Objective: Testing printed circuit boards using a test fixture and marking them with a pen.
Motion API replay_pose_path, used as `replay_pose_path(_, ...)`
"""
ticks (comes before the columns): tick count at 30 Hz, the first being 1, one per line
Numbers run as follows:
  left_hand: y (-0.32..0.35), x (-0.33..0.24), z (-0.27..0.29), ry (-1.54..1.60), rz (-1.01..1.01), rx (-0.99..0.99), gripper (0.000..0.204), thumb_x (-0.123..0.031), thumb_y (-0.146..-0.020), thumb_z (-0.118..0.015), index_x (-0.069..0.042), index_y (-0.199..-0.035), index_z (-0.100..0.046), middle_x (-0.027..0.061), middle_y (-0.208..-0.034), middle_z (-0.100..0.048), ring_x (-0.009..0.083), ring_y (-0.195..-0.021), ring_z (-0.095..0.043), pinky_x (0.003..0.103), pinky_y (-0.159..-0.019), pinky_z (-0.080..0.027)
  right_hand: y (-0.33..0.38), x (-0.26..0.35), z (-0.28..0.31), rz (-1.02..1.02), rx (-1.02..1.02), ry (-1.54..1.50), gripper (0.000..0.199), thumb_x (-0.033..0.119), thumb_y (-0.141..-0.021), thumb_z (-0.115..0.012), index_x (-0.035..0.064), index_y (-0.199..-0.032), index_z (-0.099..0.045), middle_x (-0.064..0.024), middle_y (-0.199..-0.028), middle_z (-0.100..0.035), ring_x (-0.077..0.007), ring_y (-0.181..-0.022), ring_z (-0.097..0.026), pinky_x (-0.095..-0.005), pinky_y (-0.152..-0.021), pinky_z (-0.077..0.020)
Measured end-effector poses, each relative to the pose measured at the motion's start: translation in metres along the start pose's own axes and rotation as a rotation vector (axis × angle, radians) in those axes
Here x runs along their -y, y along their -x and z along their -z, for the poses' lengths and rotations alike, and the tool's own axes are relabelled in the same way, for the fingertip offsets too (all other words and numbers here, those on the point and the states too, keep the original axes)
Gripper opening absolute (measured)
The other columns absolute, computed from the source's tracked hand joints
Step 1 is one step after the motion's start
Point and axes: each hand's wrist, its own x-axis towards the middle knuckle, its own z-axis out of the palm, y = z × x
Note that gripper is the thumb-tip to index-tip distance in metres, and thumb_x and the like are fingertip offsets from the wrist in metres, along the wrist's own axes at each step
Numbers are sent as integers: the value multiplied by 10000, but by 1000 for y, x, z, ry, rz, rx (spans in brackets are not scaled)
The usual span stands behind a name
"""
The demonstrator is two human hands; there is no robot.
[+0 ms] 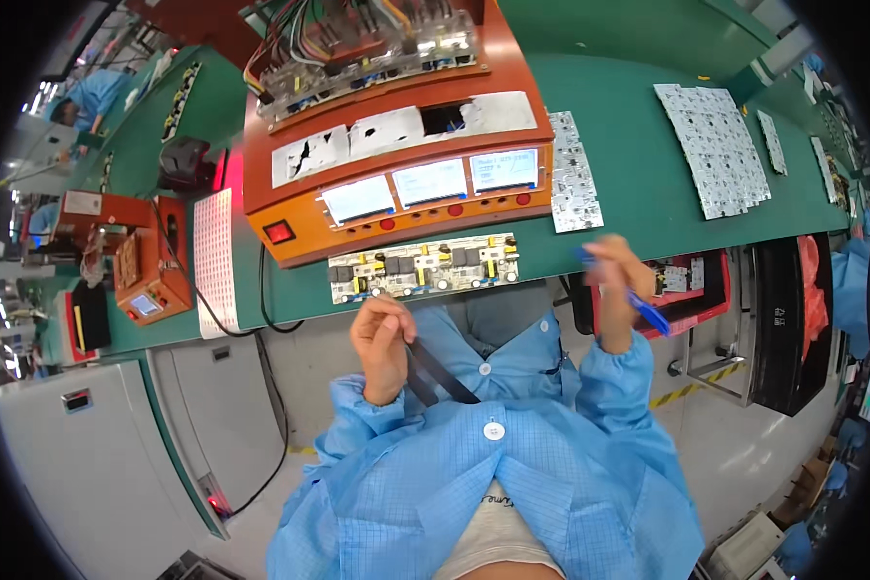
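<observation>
Right hand (617,275) near bin (698,320) (boards (678,278) inside)

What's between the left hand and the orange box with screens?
The head view shows a circuit board strip lying on the green table between the left hand and the orange box.

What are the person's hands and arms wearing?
No gloves: the left hand and right hand are both bare. Each arm is covered by a loose, light blue sleeve, wrinkled, and gathered near the wrist. The sleeves match the blue coat, which has a fine grid of thin lines.
</observation>
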Motion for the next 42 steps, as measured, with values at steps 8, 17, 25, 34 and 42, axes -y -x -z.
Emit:
replay_pose_path(8,3,-4,28,215,-104,-97,124,-148,-881,-555,-42,-896,-492,38,-748,-426,143,-636,-414,262,-572,-358,-61,8,-89,112,961,107,157,16,-704,-631,-20,-676,-481,-140,-603,-528,-277,-585,-583,-336,-535,-449)
replay_pose_path(17,-3,-7,46,235,-156,-190,159,-189,-875,-558,-60,-888,-467,34,-745,-409,135,-641,-390,258,-572,-335,-62,11,-105,323,981,175,152,5,-677,-628,-4,-645,-480,-152,-576,-476,-314,-547,-520,-390,-502,-393)
replay_pose_path(25,-9,-12,55,164,-252,-206,147,-178,-877,-544,-53,-873,-467,34,-732,-406,134,-615,-382,256,-555,-324,-68,34,-132,204,1002,70,148,2,-722,-626,-1,-653,-496,-114,-621,-535,-251,-582,-551,-349,-525,-421)
replay_pose_path(34,-2,-19,73,146,-324,-207,128,-155,-873,-533,-39,-878,-479,48,-740,-425,144,-618,-406,266,-550,-343,-58,27,-183,370,1097,63,102,27,-721,-607,-19,-710,-517,-175,-605,-464,-340,-562,-496,-413,-523,-393)
replay_pose_path(42,0,-23,91,103,-349,-223,104,-125,-860,-521,-29,-877,-485,55,-730,-435,154,-626,-429,267,-560,-359,-60,36,-188,253,1113,47,101,23,-725,-603,-7,-686,-515,-150,-619,-483,-323,-574,-499,-386,-522,-394)
